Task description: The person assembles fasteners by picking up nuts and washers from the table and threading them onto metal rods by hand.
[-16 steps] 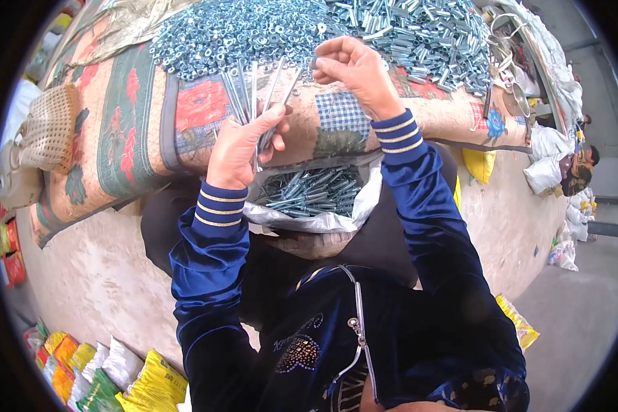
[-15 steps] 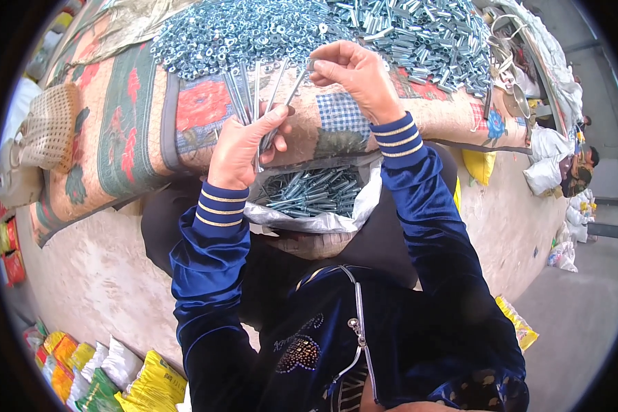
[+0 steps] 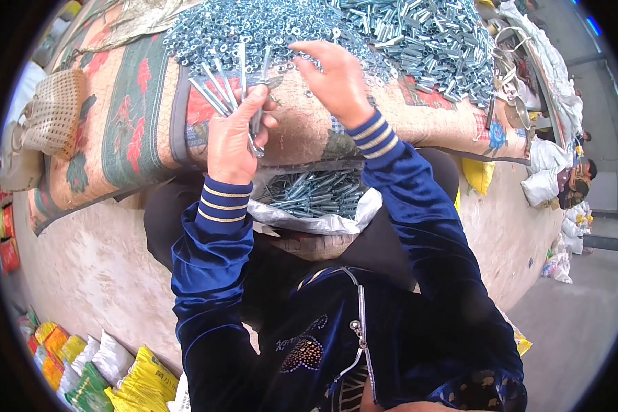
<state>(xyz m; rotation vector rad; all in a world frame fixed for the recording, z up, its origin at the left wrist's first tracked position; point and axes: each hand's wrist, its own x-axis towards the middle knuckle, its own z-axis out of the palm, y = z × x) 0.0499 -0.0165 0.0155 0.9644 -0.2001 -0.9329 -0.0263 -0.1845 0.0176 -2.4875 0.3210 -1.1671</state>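
A fan of long thin metal bolts (image 3: 242, 69) stands up out of my left hand (image 3: 232, 144), which is closed around their lower parts. The rightmost bolt seems to carry a small ring partway down its shaft. My right hand (image 3: 338, 84) hovers just right of the bolts, its thumb and fingers apart, with nothing visible in it. Beyond both hands a heap of small washers or nuts (image 3: 254, 31) is spread over the quilt. Below my wrists a white sack (image 3: 326, 225) gapes, full of metal bolt pieces (image 3: 312, 194).
A heap of short metal tubes (image 3: 419, 44) adjoins the small rings at the right. The patterned quilt (image 3: 134, 103) covers the work surface. A woven basket (image 3: 58, 113) sits at the left, a metal cup (image 3: 517, 113) at the right. Colourful packed bags (image 3: 144, 381) lie lower left.
My right hand has moved left and opened from a pinch at a bolt's tip. The bolts in my left hand have fanned out further to the left.
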